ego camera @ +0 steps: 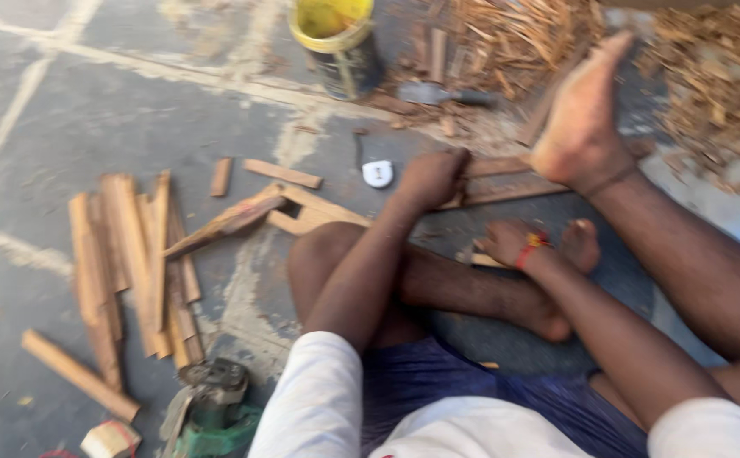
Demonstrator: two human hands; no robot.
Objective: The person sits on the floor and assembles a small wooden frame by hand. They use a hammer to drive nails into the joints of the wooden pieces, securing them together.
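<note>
I sit on a grey concrete floor with my legs folded and one foot raised. My left hand reaches forward and closes on the end of a flat wooden strip lying on the floor in front of me. My right hand, with a red thread at the wrist, rests low near my other foot and grips a small thing that is hidden and blurred. A small white tape measure lies just left of my left hand.
A pile of wooden strips lies to the left, with loose offcuts nearby. A yellow-rimmed bucket stands at the top. Wood shavings heap at the upper right. A green power tool sits at the bottom.
</note>
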